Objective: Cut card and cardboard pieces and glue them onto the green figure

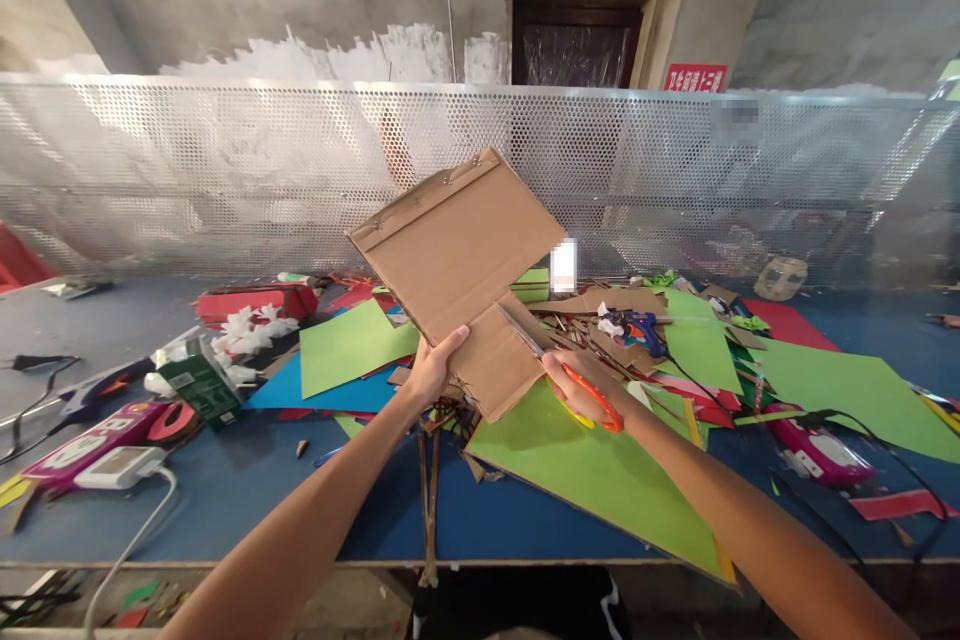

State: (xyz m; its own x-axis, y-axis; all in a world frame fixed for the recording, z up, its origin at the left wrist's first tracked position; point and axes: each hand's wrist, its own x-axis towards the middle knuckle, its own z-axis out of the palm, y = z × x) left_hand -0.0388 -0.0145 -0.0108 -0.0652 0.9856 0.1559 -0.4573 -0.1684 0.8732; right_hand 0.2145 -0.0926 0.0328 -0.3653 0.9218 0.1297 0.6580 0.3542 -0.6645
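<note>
A brown cardboard piece [457, 250], a wide panel with a narrower tab at its lower end, is held up over the table. My left hand [435, 365] grips its lower left edge, with the thumb on the front face. In my right hand [581, 385] is a pair of scissors [611, 415] with orange and yellow handles. Their blades lie along the right side of the tab, where a strip of cardboard stands apart from it. Below my right hand rests a large green sheet [592, 480].
The blue table [277, 510] carries cardboard scraps, a blue glue gun [645, 330], coloured sheets, a green box [199, 380] and magenta power strips [97, 440] with cables. A perforated metal screen [300, 170] stands along the back.
</note>
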